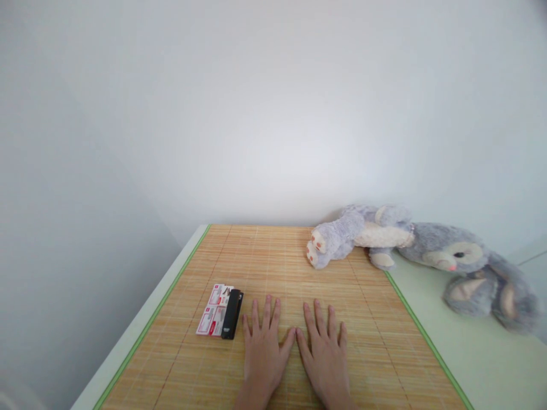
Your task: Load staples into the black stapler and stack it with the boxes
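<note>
the left hand (pixel 264 352) lies palm down with its fingers spread, open and gripping nothing. the right hand (pixel 327 357) is open in the same way, flat and empty, and the two thumb tips meet or nearly meet between them. both rest on a tan bamboo mat with green edging (pixel 205 376), laid over a pale green-white bench (pixel 478 347).

the long, slim, black stapler-like object (pixel 231 314) lies just outside the left hand, to the left of its little finger and close beside that fingertip, with a small gap. its long axis runs mostly away from the person, the far end angled a little to the right, roughly in line with the left fingers. the left hand is clearly the nearer; the right lies beyond it on the other side.

the flat red-and-white printed packaging (pixel 210 314) is against the object's left side, farther out from the left hand; whether the object overlaps it, i cannot tell. the grey plush rabbit with cream patches (pixel 382 234) lies on its side, well beyond the right hand and reaching off to its right.
</note>
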Motion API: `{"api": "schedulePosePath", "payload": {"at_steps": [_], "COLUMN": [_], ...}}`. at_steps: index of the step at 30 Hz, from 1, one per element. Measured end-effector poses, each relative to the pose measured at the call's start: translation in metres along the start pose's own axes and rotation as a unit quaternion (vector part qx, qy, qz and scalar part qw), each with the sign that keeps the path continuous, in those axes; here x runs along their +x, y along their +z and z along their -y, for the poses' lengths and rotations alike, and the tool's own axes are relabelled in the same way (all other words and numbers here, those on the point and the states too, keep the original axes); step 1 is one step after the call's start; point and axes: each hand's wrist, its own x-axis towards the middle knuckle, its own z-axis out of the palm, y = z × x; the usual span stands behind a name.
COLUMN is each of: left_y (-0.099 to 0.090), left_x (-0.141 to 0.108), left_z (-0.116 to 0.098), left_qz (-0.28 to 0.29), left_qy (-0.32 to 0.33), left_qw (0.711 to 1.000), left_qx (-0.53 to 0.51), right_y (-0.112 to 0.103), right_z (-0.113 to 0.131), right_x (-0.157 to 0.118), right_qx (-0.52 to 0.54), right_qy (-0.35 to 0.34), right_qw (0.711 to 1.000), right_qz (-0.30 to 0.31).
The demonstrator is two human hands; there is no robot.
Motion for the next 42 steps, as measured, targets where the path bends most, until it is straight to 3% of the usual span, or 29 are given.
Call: {"api": "schedulePosePath", "payload": {"at_steps": [42], "left_y": [-0.0015], "left_x": [-0.0017], "left_z": [0.0012], "left_qz": [0.0], "left_qy": [0.001], "left_qw": [1.0], "left_qx": [0.001], "right_y": [0.0047], "right_z": [-0.0027], "right_x": [-0.0022], "right_qx": [0.033], "right_qy": [-0.008], "right_qw": [0.999], "right_qz": [-0.019]}}
